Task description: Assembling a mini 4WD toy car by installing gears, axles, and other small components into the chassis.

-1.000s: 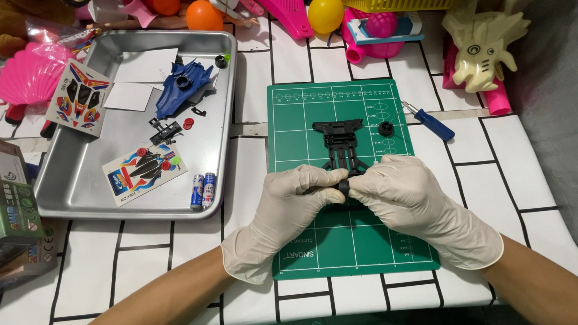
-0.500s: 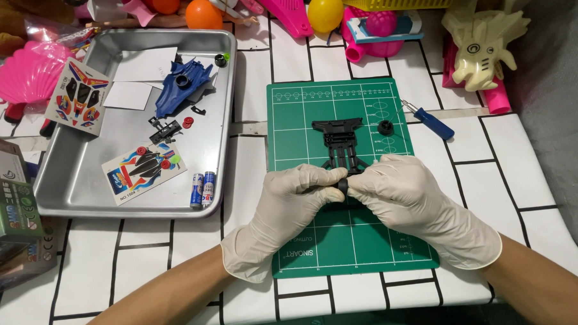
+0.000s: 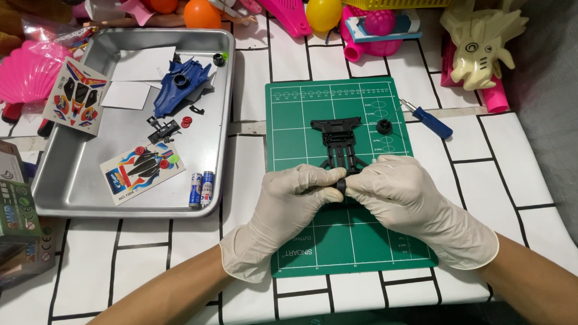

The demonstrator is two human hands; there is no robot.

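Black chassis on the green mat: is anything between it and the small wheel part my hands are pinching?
Nothing visible. The left hand and right hand pinch the small black wheel part right at the near end of the black chassis. The loose black wheel and blue screwdriver lie off to the right.

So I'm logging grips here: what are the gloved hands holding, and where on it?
Both hands, left hand and right hand, pinch a small black wheel at the near end of the black chassis.

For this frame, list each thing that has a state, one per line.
left hand: gloved, pinching the small black wheel
right hand: gloved, pinching the same wheel
black chassis: flat on the green mat
blue car body: lying in the metal tray
screwdriver: lying untouched
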